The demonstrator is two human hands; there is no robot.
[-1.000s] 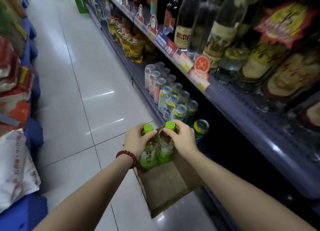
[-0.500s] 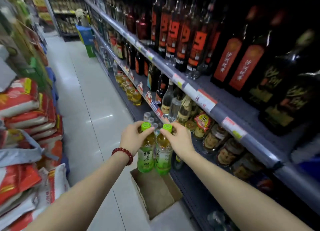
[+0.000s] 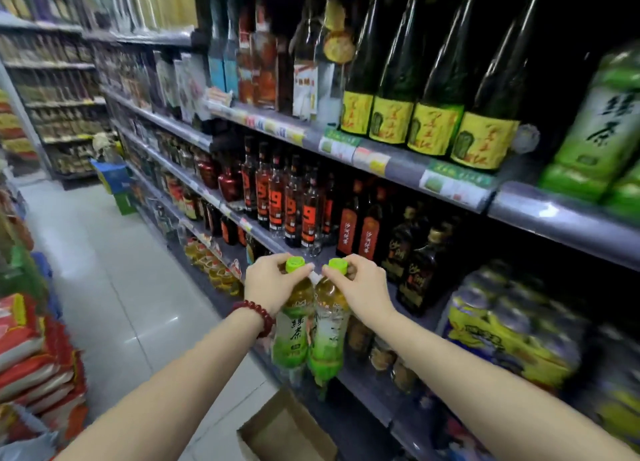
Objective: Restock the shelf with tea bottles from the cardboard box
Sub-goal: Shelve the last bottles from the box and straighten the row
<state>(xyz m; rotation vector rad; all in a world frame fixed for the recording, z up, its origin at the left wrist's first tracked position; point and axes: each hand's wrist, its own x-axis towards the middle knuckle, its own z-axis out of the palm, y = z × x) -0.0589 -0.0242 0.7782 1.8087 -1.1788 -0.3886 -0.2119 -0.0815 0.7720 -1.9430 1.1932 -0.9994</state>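
My left hand (image 3: 273,282) grips the neck of one green-capped tea bottle (image 3: 290,332). My right hand (image 3: 360,286) grips the neck of a second tea bottle (image 3: 327,339). Both bottles hang upright, side by side and touching, in the air in front of the shelving. The open cardboard box (image 3: 284,433) sits on the floor below them, at the foot of the shelves. Large green tea bottles (image 3: 602,128) stand at the far right of the upper shelf (image 3: 561,215).
Dark bottles with yellow labels (image 3: 433,114) fill the upper shelf. Red-labelled bottles (image 3: 298,211) stand one level down. Shrink-wrapped packs (image 3: 512,325) sit on the right. Sacks (image 3: 31,350) are stacked across the aisle. The tiled floor (image 3: 114,273) runs away to the left.
Both hands have lifted the two tea bottles up and away from the box. My view has swung upward, from the floor and low shelves to the upper shelves.
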